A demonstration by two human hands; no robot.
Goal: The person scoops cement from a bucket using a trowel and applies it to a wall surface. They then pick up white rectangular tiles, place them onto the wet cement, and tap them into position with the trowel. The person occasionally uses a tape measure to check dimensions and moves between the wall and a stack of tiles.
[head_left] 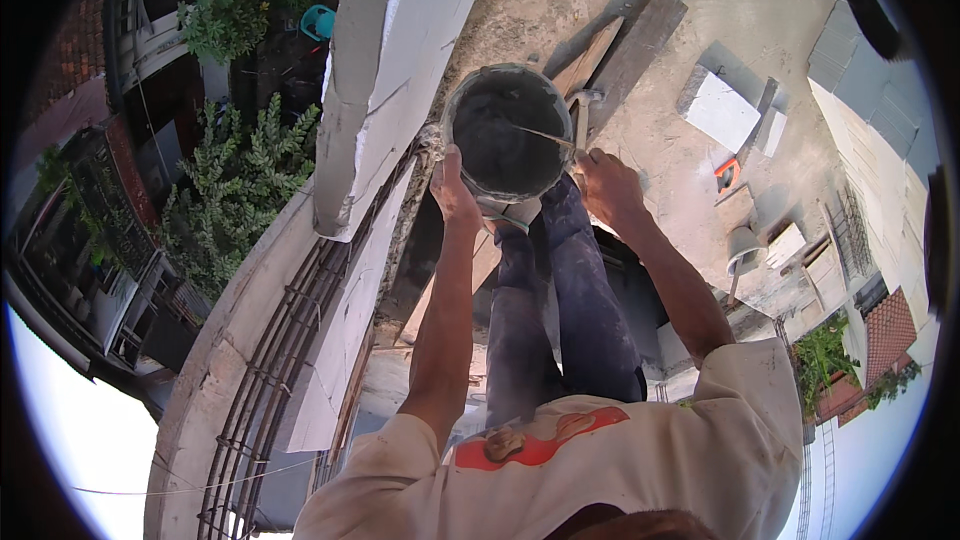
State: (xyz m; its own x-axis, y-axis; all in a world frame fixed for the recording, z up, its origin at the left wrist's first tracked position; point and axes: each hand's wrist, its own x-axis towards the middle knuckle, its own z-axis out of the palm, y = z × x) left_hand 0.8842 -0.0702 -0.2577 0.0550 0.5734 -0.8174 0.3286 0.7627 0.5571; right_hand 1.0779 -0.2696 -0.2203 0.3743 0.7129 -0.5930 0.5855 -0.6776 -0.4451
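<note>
A round bucket (478, 175), crusted with grey cement, stands in front of my legs with a dark grey mix inside. My left hand (456, 188) grips its near left side, the thumb up at the rim. My right hand (610, 186) is closed at the right rim. From its fingers a thin, light-coloured stick-like tool (545, 134) slants across the rim into the bucket. The tool's far end is lost in the dark mix, so its exact kind cannot be made out.
Wooden planks (640, 45) lie beyond the bucket, with a hammer-like tool (584, 97) beside it. To the left runs a white block wall (425, 60) with steel rebar (275, 360) along it and a drop behind. An orange-handled saw (727, 175), white block (718, 110) and pail (743, 248) sit right.
</note>
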